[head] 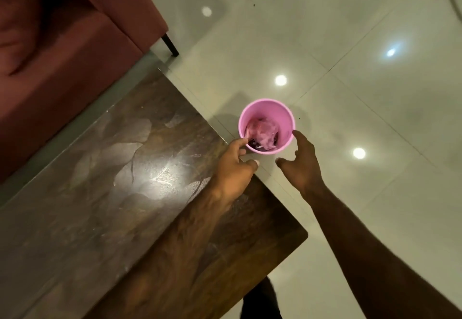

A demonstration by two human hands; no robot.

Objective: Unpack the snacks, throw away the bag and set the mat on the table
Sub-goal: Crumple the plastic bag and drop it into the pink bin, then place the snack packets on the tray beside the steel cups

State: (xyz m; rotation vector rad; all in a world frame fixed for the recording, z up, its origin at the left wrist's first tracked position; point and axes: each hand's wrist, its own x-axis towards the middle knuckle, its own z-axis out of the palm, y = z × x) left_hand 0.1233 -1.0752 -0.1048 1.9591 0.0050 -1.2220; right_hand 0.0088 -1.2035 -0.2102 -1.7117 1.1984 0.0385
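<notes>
Head view: the person is standing over the corner of a dark wooden table (120,173), and both bare forearms are reaching forward and down toward a pink bin (267,128) that is standing on the pale tiled floor (350,43) just beside the table's far right edge. The crumpled bag (262,131), pale and translucent, is lying inside the bin on top of darker scraps, below the rim. The left hand (237,166) is hovering at the bin's near-left rim with fingers loosely curled and pinching nothing; whether a fingertip is touching the rim cannot be told. The right hand (302,161) is hanging just beside the near-right rim with fingers spread, holding nothing. A maroon sofa (62,51) is sitting off the table's far left corner. No snacks and no mat are showing on the visible part of the tabletop. In judgement, the discarding step is looking complete or nearly so, and the mat step is remaining. The bag is appearing thin, soft and very light, likely to spring back open, so pressing it down at its bunched centre would be suiting it. The bin is appearing to be light, stiff plastic, apt to slide or tip on glossy tile, best steadied at opposite points of its rim.
</notes>
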